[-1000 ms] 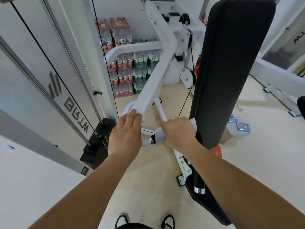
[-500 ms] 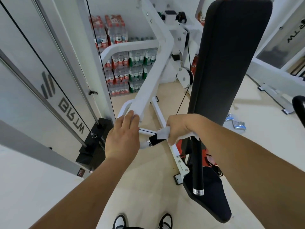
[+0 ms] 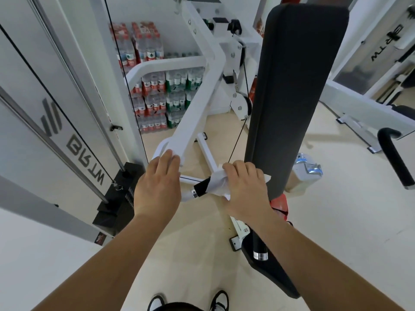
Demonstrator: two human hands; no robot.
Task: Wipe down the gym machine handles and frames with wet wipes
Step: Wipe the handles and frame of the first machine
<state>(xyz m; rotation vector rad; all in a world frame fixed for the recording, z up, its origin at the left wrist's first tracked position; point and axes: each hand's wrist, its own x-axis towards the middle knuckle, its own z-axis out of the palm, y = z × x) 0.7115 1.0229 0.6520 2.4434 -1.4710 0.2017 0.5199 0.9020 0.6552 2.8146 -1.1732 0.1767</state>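
A white machine arm (image 3: 193, 115) slopes down toward me and ends in a black handle (image 3: 202, 187) with a chrome ring. My left hand (image 3: 159, 182) holds the lower end of that white arm, fingers curled over it. My right hand (image 3: 244, 189) grips the black handle through a crumpled white wet wipe (image 3: 219, 184), which wraps the grip and sticks out on both sides of my fingers. Most of the handle is hidden under the wipe and hand.
A tall black back pad (image 3: 289, 86) stands just right of my right hand, with the black seat (image 3: 274, 277) below. A cable and weight stack (image 3: 121, 198) sit at left. Packs of bottled water (image 3: 157, 95) are stacked behind. A foil packet (image 3: 307, 169) lies on the floor.
My right hand has slid back along the handle toward the chrome ring, with the wipe bunched under it. The left hand stays on the white arm.
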